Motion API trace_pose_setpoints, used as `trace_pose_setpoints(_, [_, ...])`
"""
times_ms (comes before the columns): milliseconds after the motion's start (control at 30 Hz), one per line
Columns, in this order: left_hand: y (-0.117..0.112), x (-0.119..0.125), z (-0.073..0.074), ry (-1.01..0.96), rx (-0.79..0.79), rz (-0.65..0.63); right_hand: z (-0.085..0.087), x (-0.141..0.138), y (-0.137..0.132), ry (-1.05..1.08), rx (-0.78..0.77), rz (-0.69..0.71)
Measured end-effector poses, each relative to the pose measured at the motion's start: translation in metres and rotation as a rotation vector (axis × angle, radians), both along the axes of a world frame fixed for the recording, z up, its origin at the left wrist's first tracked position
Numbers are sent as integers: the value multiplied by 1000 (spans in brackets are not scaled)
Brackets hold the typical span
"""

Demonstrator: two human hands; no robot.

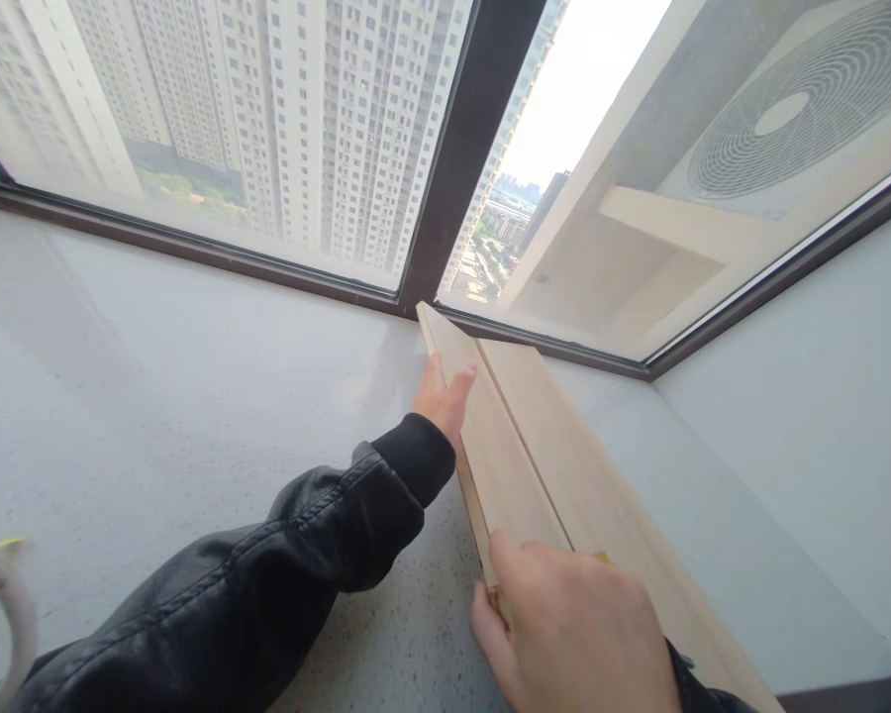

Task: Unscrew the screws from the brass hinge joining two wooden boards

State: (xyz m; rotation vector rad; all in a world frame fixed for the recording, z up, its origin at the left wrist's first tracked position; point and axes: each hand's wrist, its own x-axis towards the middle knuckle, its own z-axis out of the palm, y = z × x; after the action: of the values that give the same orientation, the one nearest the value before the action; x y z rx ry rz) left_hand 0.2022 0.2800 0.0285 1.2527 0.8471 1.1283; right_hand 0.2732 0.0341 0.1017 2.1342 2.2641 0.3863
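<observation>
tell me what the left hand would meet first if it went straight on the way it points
Probably the dark window frame: the left hand, at the edge of the pale board, points roughly along it towards that frame, though the depth is unclear.

Widest open room: left side, along the speckled pale-grey stone ledge [170,366] between the dark brown metal window frame [223,259] and the black leather-look sleeve [289,535]. That sleeve runs diagonally in from lower left, blocking a low pass to the boards. Far-left edge of the long pale wooden board [509,446] blocked by the left hand [445,398]; near end by the right hand [579,624]. Between the hands, a stretch of that edge is reachable. Just a thin seam to the wider pale wooden plank [601,456] alongside. Right of the plank: strip of ledge, bounded by the smooth white wall [802,396]. Curved whitish tube [19,624] obstructs lower-left corner.
</observation>
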Motion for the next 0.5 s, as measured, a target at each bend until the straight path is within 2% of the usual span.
trace_pose_setpoints(133, [-9,7,-20,48,45,79,-21,-12,5,31,-76,-32])
trace_pose_setpoints(200, [-14,10,-27,68,69,111,-22,-10,3,71,-118,-57])
trace_pose_setpoints(267, [-17,11,-33,90,86,131,-16,3,-2,127,-169,-92])
trace_pose_setpoints(367, [-18,11,-39,117,112,149,3,52,-12,231,-265,-172])
trace_pose_setpoints(433, [-18,10,-42,135,124,157,15,105,-19,282,-327,-275])
trace_pose_setpoints(500, [-19,10,-44,153,130,154,19,167,-27,283,-347,-422])
